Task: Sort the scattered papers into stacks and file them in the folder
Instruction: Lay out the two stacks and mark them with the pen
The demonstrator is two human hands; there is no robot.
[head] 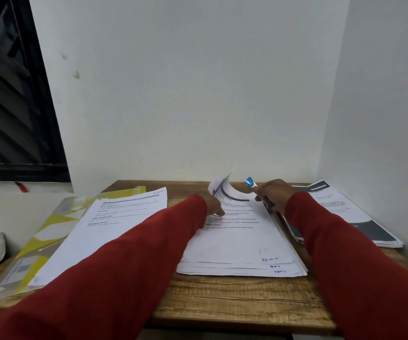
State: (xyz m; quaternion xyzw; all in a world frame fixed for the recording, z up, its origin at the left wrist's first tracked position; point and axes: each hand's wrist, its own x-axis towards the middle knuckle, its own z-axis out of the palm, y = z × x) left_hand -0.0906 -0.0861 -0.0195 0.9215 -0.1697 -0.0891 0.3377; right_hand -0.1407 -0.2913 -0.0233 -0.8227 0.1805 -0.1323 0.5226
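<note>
Head view: the desk (222, 303) carries a folder (51, 224) at left and the middle stack (242, 241). The left hand (214, 204) pinches the top sheet's (225, 190) lifted far corner; the right hand (274, 195) grips a pen (250, 183). Peel one sheet only, keeping the stack square.

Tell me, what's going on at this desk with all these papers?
A person in red sleeves is sorting printed pages on a wooden table. The left hand lifts the far corner of the middle stack, curling the top sheets up. The right hand holds a blue-capped pen. Another stack lies to the right, and one sheet rests on a yellow folder at left.
</note>
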